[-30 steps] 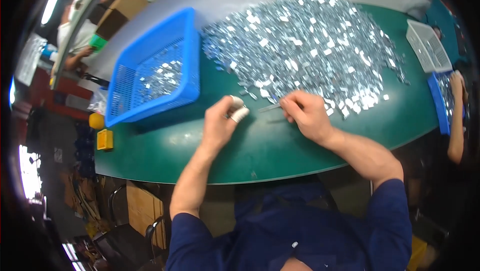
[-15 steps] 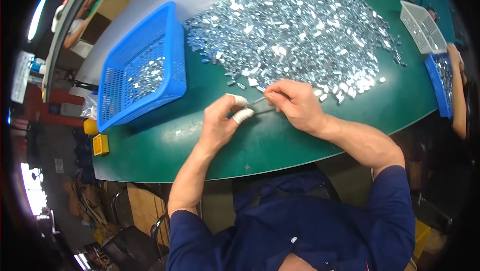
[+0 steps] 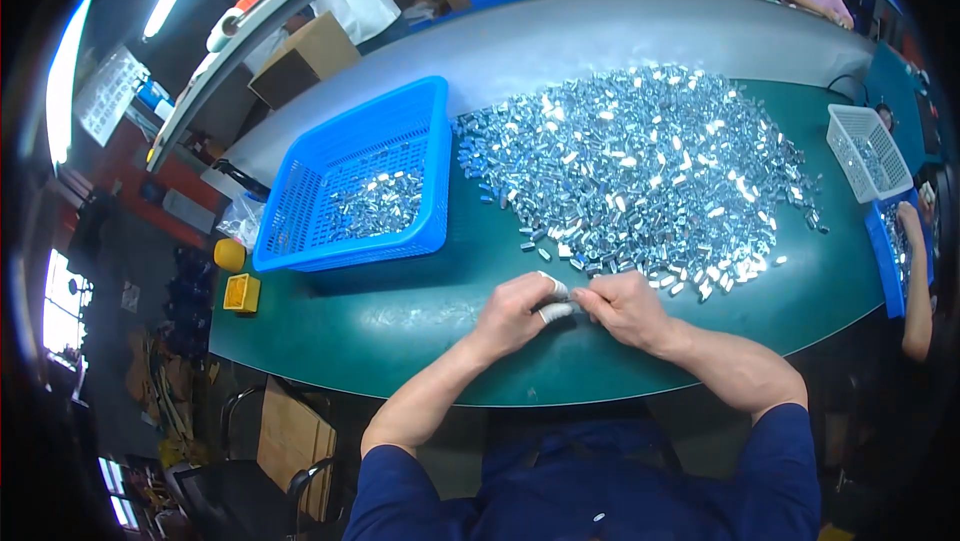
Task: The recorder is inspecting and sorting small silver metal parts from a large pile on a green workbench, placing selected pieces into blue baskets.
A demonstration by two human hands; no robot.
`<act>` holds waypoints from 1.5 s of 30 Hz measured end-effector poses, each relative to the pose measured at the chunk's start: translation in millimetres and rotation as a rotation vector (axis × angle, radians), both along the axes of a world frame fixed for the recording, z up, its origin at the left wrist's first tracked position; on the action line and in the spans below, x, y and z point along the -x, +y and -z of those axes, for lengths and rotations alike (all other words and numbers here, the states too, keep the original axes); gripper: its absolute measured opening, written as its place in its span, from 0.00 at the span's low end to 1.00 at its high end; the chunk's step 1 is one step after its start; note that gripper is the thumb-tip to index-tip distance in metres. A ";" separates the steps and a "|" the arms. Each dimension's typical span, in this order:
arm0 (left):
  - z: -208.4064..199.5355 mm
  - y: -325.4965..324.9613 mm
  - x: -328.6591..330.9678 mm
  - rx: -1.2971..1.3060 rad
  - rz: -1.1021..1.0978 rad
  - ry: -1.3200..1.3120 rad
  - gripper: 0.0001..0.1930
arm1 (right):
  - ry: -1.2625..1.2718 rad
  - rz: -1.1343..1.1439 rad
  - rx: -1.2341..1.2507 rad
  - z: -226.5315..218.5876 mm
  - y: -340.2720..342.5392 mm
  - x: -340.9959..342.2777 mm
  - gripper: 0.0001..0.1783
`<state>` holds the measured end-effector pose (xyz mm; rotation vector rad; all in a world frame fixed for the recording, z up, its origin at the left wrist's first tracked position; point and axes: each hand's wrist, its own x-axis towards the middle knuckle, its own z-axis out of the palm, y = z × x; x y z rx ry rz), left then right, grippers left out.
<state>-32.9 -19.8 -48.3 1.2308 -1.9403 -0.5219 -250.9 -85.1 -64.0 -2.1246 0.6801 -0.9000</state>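
My left hand [image 3: 514,316] and my right hand [image 3: 629,311] meet over the green table [image 3: 440,341], just in front of a wide heap of small shiny metal pieces [image 3: 640,171]. White coverings [image 3: 556,311] wrap the thumb and index finger of my left hand, which are closed toward the right fingertips. What the left fingers hold is hidden. My right hand is closed in a pinch. The thin metal rod seen in it a moment earlier is now mostly hidden between the two hands.
Left of the heap stands a blue basket [image 3: 436,166] with metal pieces inside. A yellow box [image 3: 241,293] sits by the left edge. At right are a white basket [image 3: 870,156] and a blue tray [image 3: 888,259], where another person's hand [image 3: 910,226] reaches in. People sit beyond the table.
My hands have drawn together, closing the gap the thin metal rod spanned. The head view has tilted up, bringing people beyond the table into sight.
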 end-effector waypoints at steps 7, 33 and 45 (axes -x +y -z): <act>-4.0 1.7 0.5 -0.117 -0.023 0.094 0.12 | -0.056 -0.013 -0.281 -7.8 3.4 -2.1 0.19; -1.6 0.1 -5.9 -0.203 -0.068 0.101 0.11 | -0.012 0.012 -0.308 -7.9 -5.1 1.7 0.12; -39.5 -3.7 -46.2 0.290 -0.251 -0.124 0.09 | -0.373 0.181 -0.393 -9.3 -1.1 4.2 0.10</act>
